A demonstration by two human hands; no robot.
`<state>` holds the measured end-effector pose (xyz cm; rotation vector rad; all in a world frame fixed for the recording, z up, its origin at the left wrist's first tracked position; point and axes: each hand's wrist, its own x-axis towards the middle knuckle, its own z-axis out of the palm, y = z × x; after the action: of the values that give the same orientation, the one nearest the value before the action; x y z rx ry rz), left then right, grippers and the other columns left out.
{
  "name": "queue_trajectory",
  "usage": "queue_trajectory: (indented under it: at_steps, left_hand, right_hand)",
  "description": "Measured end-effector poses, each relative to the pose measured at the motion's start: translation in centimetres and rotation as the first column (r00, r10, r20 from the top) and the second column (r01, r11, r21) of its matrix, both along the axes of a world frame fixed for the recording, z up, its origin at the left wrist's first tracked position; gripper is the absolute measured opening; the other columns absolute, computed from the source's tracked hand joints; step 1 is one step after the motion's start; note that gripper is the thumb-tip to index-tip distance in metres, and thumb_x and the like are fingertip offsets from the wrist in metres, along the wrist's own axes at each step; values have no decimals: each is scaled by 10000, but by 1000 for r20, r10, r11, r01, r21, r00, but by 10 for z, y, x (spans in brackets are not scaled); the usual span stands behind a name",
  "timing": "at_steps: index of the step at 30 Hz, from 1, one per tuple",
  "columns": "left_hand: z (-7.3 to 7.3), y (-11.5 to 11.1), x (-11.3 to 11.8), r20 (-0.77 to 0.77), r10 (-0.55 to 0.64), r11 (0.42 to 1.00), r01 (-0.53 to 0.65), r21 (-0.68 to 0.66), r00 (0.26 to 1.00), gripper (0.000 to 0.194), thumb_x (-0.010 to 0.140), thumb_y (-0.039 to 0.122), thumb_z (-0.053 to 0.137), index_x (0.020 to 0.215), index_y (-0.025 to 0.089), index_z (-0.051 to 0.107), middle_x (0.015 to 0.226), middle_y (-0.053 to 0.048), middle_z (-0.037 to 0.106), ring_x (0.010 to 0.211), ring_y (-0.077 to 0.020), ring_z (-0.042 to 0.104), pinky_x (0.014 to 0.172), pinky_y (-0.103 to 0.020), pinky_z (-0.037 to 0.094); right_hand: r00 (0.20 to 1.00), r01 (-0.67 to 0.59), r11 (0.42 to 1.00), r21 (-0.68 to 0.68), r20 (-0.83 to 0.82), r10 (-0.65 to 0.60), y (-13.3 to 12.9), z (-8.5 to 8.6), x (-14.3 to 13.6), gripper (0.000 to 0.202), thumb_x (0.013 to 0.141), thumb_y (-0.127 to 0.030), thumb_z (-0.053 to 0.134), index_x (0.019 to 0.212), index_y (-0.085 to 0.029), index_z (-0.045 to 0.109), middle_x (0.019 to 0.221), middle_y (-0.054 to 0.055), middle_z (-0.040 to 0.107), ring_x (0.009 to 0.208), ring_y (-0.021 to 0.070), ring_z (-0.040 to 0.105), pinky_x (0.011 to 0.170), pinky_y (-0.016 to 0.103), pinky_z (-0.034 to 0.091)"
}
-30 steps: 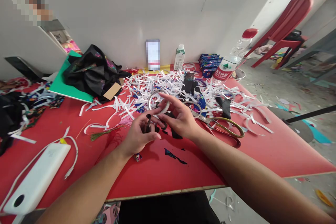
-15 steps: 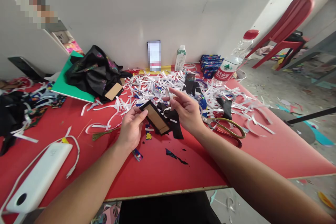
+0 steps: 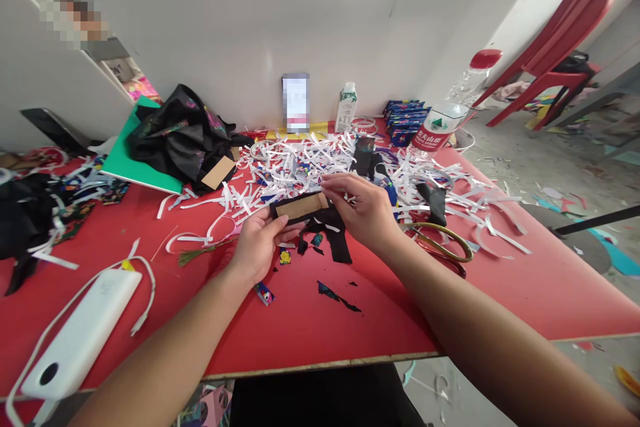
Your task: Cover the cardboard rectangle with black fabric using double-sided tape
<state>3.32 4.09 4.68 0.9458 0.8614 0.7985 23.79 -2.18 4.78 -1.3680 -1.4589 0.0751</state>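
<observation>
A small brown card with a black fabric border (image 3: 300, 207) is held nearly level above the red table (image 3: 300, 320). My left hand (image 3: 260, 240) pinches its left end, thumb on top. At the card's right end, the thumb and fingertips of my right hand (image 3: 363, 207) are pressed together on its edge. Black fabric scraps (image 3: 340, 243) lie just below the card. White paper strips (image 3: 285, 163) are heaped behind both hands. Scissors with gold handles (image 3: 445, 233) rest to the right of my right wrist.
A white power bank (image 3: 83, 333) with a cable lies at the left. Behind are black fabric (image 3: 183, 140) on a green board (image 3: 143, 163), a phone (image 3: 297, 103), a small carton (image 3: 346, 108), blue packets (image 3: 403, 121) and a large bottle (image 3: 440, 127).
The card has turned from a steep slant to nearly level. My right hand has come down and left onto its right end. The view has shifted slightly.
</observation>
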Motion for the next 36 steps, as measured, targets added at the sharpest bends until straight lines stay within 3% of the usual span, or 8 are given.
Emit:
queue_trajectory:
  at_steps: [5, 11, 14, 17, 20, 27, 31, 36]
  left_hand:
    - [-6, 4, -1, -9, 65, 997, -64, 51, 998, 305, 762, 333, 899, 867, 150, 679, 914, -82, 810, 802, -248, 837, 725, -305, 668]
    - [-13, 9, -3, -23, 172, 971, -165, 175, 985, 395, 801, 447, 870, 1020, 169, 695, 941, -66, 813, 813, -238, 813, 778, -376, 669]
    - [-13, 6, -3, -42, 163, 965, -151, 212, 986, 400, 796, 455, 881, 1005, 186, 672, 899, -47, 805, 758, -219, 798, 749, -355, 656]
    - [-12, -4, -1, -58, 59, 971, -44, 233, 997, 412, 773, 458, 914, 964, 179, 679, 838, -44, 792, 700, -209, 775, 707, -332, 636]
    - [-12, -14, 0, -51, -62, 951, 74, 299, 997, 368, 835, 463, 880, 977, 183, 688, 830, -38, 785, 709, -191, 755, 697, -294, 609]
    - [-12, -13, -1, -49, -149, 940, 157, 302, 988, 378, 846, 478, 865, 1041, 178, 743, 907, -66, 806, 808, -225, 769, 757, -315, 612]
    - [-17, -9, -2, -71, -66, 943, 85, 322, 995, 365, 856, 504, 850, 971, 174, 743, 840, -48, 792, 700, -194, 735, 666, -294, 591]
    - [-21, -4, 0, -45, 64, 945, -46, 324, 997, 385, 858, 518, 844, 1017, 181, 746, 964, -81, 825, 826, -238, 786, 740, -332, 637]
  right_hand:
    - [997, -22, 998, 61, 77, 17, -5, 8, -2, 231, 1035, -248, 634, 1050, -295, 860, 1062, 79, 790, 979, 245, 749, 879, 417, 617]
    - [997, -44, 997, 63, 58, 41, -23, 36, -5, 232, 1020, -241, 661, 1092, -337, 860, 997, 62, 792, 907, 248, 720, 846, 444, 612]
    - [970, -119, 990, -81, -222, 99, -25, 39, -17, 165, 944, -243, 734, 1052, -288, 849, 934, 50, 793, 853, 237, 749, 778, 415, 630]
    - [789, -372, 895, -245, -591, 166, -20, 31, -34, 170, 840, -265, 791, 1001, -215, 816, 857, 43, 789, 752, 226, 774, 654, 364, 636]
    - [715, -431, 863, -264, -683, 148, -13, 20, -44, 197, 795, -281, 795, 965, -183, 791, 872, 49, 797, 756, 204, 768, 692, 344, 639]
    - [782, -355, 906, -230, -604, 153, -9, 4, -44, 191, 871, -295, 751, 1031, -195, 782, 981, 66, 799, 871, 209, 769, 808, 350, 638]
    - [890, -273, 937, -217, -428, 160, -11, 2, -43, 254, 869, -316, 794, 1111, -242, 780, 1129, 75, 736, 912, 207, 733, 815, 345, 613]
    - [939, -126, 933, -338, -344, 2, -12, 11, -38, 200, 889, -392, 735, 982, -216, 736, 983, 64, 717, 768, 192, 647, 705, 332, 547]
